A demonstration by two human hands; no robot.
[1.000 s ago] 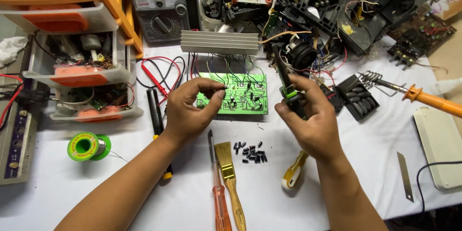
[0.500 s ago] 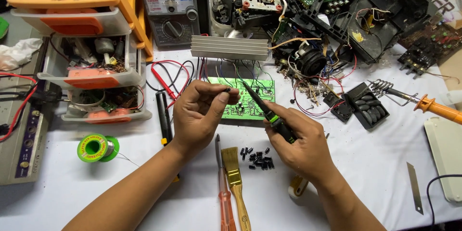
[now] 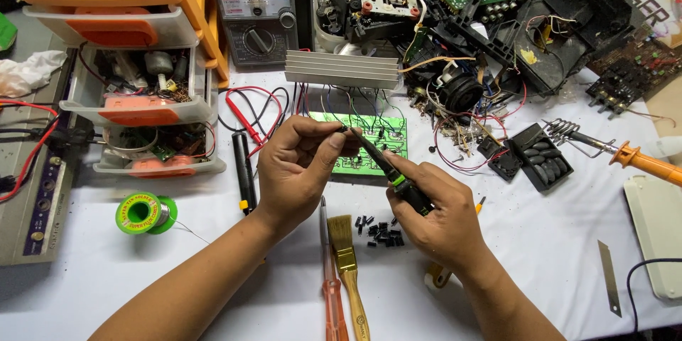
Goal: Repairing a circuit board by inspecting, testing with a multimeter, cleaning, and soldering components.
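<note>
Over the white worktop (image 3: 554,256) both forearms angle in, left hand (image 3: 298,170) pinching something too small to make out at the tip of the black-and-green tweezers (image 3: 387,167) gripped by the right hand (image 3: 440,217), just above the green circuit board (image 3: 369,145), clutter crowding the far edge.

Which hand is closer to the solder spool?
Left. The left hand is right of the green solder spool, over the table; the right hand, holding a black tool, is farther right, beyond the brush.
</note>
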